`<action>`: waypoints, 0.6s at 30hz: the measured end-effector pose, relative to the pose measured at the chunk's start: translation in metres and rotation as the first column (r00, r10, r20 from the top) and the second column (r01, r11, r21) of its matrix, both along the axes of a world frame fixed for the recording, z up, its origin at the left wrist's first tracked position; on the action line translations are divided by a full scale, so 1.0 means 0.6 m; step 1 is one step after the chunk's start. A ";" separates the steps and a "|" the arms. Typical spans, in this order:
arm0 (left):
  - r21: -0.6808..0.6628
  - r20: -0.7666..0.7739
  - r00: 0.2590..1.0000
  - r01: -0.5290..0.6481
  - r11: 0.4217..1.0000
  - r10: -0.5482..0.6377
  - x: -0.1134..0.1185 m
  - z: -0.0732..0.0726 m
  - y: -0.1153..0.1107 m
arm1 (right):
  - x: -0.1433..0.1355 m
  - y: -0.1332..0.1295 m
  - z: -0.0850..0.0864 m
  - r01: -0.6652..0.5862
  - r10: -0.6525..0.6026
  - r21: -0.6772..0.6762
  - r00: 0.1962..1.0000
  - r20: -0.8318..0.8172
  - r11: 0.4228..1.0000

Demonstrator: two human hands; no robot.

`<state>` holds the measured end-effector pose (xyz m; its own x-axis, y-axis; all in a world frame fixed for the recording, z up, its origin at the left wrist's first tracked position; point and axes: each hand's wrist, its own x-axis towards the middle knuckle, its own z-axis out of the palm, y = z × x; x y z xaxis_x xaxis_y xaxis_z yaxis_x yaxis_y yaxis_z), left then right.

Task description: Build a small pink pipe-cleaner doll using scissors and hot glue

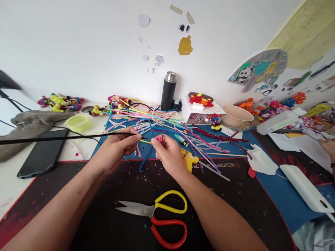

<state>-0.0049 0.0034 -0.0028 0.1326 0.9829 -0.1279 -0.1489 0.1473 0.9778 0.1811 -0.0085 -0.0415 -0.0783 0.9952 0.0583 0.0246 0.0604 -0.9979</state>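
Observation:
My left hand (121, 145) pinches a long black pipe cleaner (60, 137) near its end. The rest of it runs off past the left edge, and its short tip points toward my right hand (170, 155). The fingers of my right hand are closed round a small pipe-cleaner piece, mostly hidden, with a pink part (160, 138) at the top. Blue pipe cleaner strands (146, 157) stick out beside it, up and down. Below both hands, scissors (154, 212) with one yellow and one red handle lie on the dark mat, blades slightly apart and pointing left.
Loose coloured pipe cleaners (209, 143) are heaped behind my hands. A yellow glue gun (190, 159) lies beside my right wrist. A black flask (169, 91), a white box (186, 109) and a beige bowl (237, 116) stand farther back. A phone (43, 153) lies left; another person's hand (328, 146) shows right.

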 end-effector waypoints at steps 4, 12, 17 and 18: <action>-0.029 0.002 1.000 0.027 0.999 -0.027 0.001 0.002 -0.002 | 0.000 -0.002 0.006 -0.002 0.002 0.001 1.000 -0.004 1.000; -0.045 0.010 0.998 0.060 0.997 -0.060 0.001 -0.002 -0.001 | 0.000 -0.008 0.009 -0.027 0.027 0.015 0.999 -0.022 1.000; -0.082 0.052 0.996 0.070 0.994 -0.065 -0.003 -0.011 0.002 | -0.001 -0.009 0.011 -0.038 0.039 0.048 0.999 -0.032 0.998; -0.089 0.057 0.996 0.069 0.994 -0.065 -0.003 -0.012 0.002 | -0.001 -0.009 0.012 -0.039 0.041 0.056 0.999 -0.031 0.998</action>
